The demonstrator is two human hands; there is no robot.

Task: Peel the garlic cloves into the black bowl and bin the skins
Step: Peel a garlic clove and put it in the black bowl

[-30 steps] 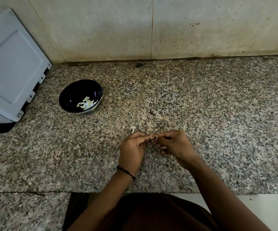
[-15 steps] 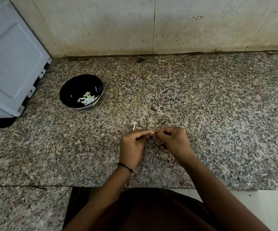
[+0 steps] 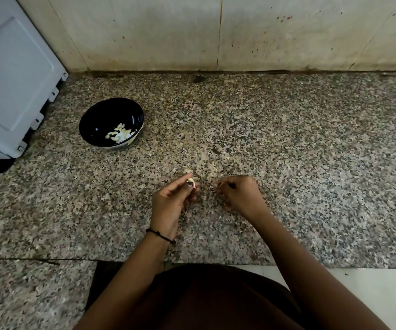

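My left hand pinches a small pale garlic clove between thumb and fingertips, low over the granite counter. My right hand sits a short way to its right with fingers curled; whether a bit of skin is pinched in them is too small to tell. A scrap of garlic skin lies on the counter just beyond my left fingertips. The black bowl stands at the back left and holds several peeled cloves.
A light grey appliance stands tilted against the wall at far left, close to the bowl. The tiled wall bounds the granite counter at the back. The counter's front edge runs near my body, with white floor beyond.
My hands were joined at the clove; now they have pulled apart, the left keeping the clove and the right moving off to the right.
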